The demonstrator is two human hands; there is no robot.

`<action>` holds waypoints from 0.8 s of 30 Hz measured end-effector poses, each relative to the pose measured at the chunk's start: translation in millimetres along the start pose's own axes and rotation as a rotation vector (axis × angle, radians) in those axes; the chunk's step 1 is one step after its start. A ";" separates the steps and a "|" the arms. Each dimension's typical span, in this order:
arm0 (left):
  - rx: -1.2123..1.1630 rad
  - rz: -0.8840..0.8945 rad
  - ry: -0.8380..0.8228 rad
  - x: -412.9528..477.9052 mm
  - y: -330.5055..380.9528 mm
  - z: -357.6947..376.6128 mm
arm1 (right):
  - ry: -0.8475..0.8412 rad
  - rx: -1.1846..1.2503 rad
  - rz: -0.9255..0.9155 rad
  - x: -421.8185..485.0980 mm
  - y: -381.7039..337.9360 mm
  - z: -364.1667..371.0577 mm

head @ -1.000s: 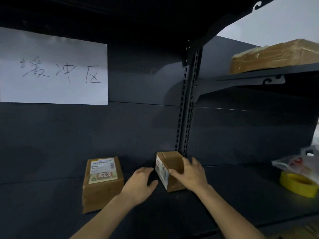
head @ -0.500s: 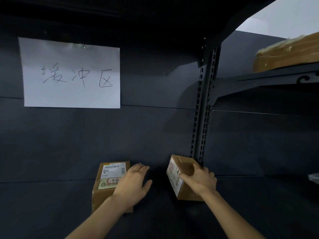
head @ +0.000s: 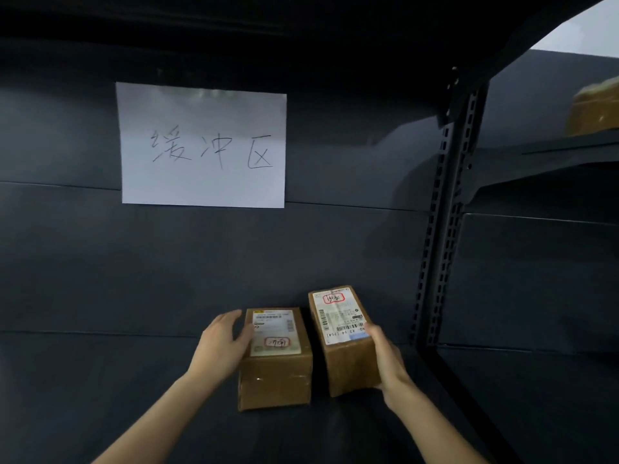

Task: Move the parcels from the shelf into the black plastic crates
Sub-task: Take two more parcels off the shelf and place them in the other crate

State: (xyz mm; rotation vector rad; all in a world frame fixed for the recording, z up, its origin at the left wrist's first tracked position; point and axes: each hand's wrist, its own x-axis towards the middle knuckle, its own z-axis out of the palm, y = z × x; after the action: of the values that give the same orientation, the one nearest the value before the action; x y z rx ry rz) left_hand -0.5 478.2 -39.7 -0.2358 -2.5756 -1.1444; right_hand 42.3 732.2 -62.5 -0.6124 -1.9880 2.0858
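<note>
Two brown cardboard parcels lie side by side on the dark shelf (head: 117, 396), near its back panel (head: 134, 262), with a hand at each outer flank. Highest and furthest left is a white sheet of paper (head: 202, 145) stuck to that panel, bearing three handwritten characters, 缓冲区. Below it, the left hand (head: 222, 343) lies against the left side of the left parcel (head: 276, 360), not clenched: its fingers stretch along the flank and the thumb tip rests at the top edge. This parcel lies flat with its long axis running straight away from the person. Its white shipping label faces up, with a yellow strip at the far end, small print too fine to read and a red-outlined stamp with scrawled writing towards the near end. Across a narrow dark gap is the right parcel (head: 345, 343), also lengthwise away from the person, its far end angled slightly leftwards. Its label carries barcodes, a red-outlined stamp at the far end and a blue patch at the near right corner; the text is not legible. The right hand (head: 385, 360) grasps this parcel, palm on its right side, thumb over the top edge. Further right stands a perforated metal upright (head: 438, 246), and beyond it a blurred third parcel (head: 593, 108) sits on an upper shelf (head: 569, 145).
</note>
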 end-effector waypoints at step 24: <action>-0.019 0.134 -0.022 2.6 6.1 13.9 | 0.127 -1.347 -0.357 -8.9 -36.8 31.0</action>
State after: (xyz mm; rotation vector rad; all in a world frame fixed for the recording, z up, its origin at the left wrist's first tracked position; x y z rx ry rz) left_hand -4.2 492.7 -43.4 -0.4206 -2.5255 -1.1244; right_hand 32.0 703.3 -24.5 -0.4418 -2.8914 0.2794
